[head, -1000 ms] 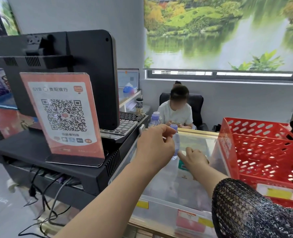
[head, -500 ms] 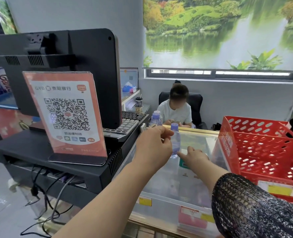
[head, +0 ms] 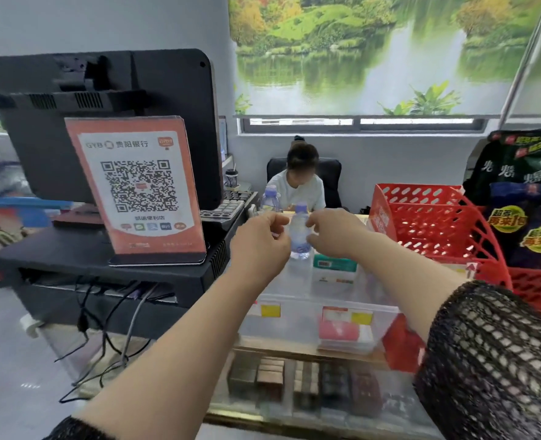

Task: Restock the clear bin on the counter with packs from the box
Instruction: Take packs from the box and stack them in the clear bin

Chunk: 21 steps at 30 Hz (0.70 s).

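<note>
Noting L→R: QR sign (head: pixel 135 185) stood left; left hand (head: pixel 259 239) curled beside small bottle (head: pixel 299 239), grip unclear; right hand (head: pixel 335 231) pinched it, prob. clearing access to clear bin (head: pixel 281 331) below, green pack (head: pixel 334 265) inside; red basket (head: pixel 437 223) right.

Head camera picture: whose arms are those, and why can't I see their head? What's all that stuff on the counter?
There is no machine here. The camera sits on a person's head and looks forward and down, so you see only their own arms. Their left hand and right hand curl at either side of a small water bottle; whether they grip it, I cannot tell. Below them the clear bin stands on the glass counter, with a green pack in it. A red basket is to the right, and a black till screen with a QR sign is to the left.
</note>
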Motion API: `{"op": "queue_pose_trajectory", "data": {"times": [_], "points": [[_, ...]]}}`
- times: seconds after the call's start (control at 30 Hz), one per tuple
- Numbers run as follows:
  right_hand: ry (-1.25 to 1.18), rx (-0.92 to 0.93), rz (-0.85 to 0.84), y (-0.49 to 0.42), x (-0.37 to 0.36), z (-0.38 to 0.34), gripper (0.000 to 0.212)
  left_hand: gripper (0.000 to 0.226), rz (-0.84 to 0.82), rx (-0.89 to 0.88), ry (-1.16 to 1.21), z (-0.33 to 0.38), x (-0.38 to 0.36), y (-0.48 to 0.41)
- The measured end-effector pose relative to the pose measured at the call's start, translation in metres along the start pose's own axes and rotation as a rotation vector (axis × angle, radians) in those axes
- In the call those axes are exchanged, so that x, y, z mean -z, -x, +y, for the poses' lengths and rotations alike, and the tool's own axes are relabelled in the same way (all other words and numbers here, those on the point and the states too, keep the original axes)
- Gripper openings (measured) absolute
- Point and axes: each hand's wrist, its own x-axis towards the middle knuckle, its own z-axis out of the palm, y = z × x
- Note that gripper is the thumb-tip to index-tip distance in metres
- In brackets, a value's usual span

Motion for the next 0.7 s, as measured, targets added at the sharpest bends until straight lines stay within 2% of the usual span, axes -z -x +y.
{"op": "queue_pose_trajectory", "data": {"times": [0.17,0.27,0.4,0.5,0.67,0.7], "points": [[-0.314,-0.101,0.161,0.059,0.007,-0.041,0.035,0.026,0.020,-0.009,0.033,-0.015,0.019,0.034],[-0.455,-0.149,0.198,0.089,-0.001,-0.065,0.029,0.027,0.014,-0.005,0.042,-0.029,0.026,0.059],[-0.660,-0.190,0.159,0.120,-0.020,-0.089,0.028,0.035,0.009,0.082,0.048,-0.049,0.033,0.096],[-0.779,-0.189,0.142,0.139,-0.034,-0.102,0.017,0.036,0.022,0.161,0.019,-0.064,0.038,0.124],[-0.821,-0.199,0.003,0.175,-0.085,-0.121,0.012,0.041,-0.009,0.286,-0.072,-0.103,0.028,0.179],[-0.811,-0.198,-0.034,0.183,-0.101,-0.122,0.020,0.041,-0.019,0.313,-0.091,-0.113,0.022,0.192]]}}
